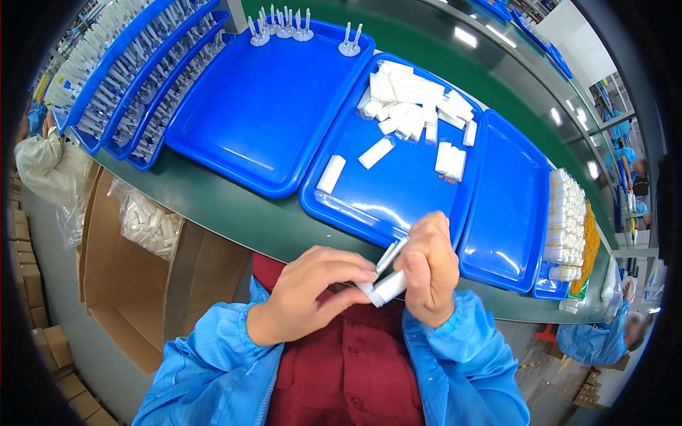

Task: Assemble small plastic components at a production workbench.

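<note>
One white-and-translucent, two-pronged plastic piece (389,287) is held before a red buttoned shirt (327,376), near a shallow blue plastic tray (398,181). The bare left hand (307,290) pinches its flat base between thumb and fingers; the right hand (430,270) curls into a fist around its prong ends.

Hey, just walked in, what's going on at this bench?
A person is handling a small white piece near the edge of the green bench: the left hand pinches one end and the right hand is closed at the other. Beyond, the middle blue tray holds loose white packets; the left blue tray has a few upright-stemmed parts along its far side.
</note>
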`<state>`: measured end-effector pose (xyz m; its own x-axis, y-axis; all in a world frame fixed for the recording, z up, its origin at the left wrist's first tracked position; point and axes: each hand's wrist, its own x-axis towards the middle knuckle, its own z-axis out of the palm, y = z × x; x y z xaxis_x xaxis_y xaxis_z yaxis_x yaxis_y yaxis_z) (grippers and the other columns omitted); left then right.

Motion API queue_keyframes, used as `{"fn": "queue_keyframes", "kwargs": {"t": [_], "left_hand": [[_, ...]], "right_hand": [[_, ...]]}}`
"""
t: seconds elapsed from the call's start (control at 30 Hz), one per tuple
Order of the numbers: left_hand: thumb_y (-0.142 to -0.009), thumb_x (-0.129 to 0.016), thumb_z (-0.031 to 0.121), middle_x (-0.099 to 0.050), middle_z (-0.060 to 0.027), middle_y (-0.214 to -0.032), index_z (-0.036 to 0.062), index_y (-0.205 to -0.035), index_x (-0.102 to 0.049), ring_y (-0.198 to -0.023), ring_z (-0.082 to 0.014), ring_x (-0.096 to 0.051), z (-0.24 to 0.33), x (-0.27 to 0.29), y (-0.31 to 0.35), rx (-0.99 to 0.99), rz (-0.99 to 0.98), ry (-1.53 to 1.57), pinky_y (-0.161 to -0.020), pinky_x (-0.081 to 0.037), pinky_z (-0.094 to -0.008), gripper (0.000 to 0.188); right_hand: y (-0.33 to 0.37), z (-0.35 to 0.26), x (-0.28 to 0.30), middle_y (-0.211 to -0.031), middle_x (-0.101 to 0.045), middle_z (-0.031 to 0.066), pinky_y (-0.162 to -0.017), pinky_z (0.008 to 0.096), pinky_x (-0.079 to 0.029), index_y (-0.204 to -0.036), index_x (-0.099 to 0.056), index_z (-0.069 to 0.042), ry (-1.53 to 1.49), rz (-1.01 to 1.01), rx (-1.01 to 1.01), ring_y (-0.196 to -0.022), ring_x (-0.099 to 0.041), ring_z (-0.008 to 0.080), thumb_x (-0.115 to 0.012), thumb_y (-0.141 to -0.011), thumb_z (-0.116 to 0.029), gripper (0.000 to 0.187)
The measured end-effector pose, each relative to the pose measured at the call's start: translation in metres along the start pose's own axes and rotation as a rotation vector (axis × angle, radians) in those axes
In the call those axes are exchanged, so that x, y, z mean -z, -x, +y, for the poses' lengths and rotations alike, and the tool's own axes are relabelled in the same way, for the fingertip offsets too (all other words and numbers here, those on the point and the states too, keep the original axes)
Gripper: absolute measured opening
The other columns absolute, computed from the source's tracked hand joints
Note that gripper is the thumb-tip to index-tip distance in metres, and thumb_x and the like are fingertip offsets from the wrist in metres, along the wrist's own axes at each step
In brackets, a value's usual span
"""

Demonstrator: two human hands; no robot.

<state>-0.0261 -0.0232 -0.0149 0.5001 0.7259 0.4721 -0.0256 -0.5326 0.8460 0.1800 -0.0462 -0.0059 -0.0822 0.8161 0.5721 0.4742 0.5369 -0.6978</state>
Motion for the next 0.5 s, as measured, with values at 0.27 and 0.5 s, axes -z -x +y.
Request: {"fn": "queue_keyframes", "kwargs": {"t": [0.27, 0.5], "left_hand": [[-0.078, -0.077, -0.011, -0.069, -0.0106, -0.103, 0.0032, -0.107, -0.070, -0.092, -0.0258, -0.069, -0.012, 0.004, 0.000, -0.001, 0.169, -0.143, -0.077, -0.057, -0.0334, 0.034], [-0.076, -0.077, -0.010, -0.069, -0.0076, -0.105, 0.0072, -0.107, -0.074, -0.093, -0.0237, -0.065, -0.012, 0.016, 0.009, 0.050, 0.150, -0.166, -0.080, -0.053, -0.0339, 0.035]], "right_hand": [[-0.080, 0.085, -0.002, -0.100, -0.068, 0.0081, -0.086, 0.0384, -0.043, -0.107, -0.066, -0.006, 0.635, -0.215, 0.129, -0.094, -0.060, 0.0276, -0.067, -0.090, -0.003, 0.017], [-0.067, 0.066, 0.013, -0.094, -0.068, 0.0072, -0.087, 0.0353, -0.045, -0.101, -0.066, -0.005, 0.293, -0.262, -0.180, -0.094, -0.060, 0.0228, -0.066, -0.095, -0.016, 0.013]]}}
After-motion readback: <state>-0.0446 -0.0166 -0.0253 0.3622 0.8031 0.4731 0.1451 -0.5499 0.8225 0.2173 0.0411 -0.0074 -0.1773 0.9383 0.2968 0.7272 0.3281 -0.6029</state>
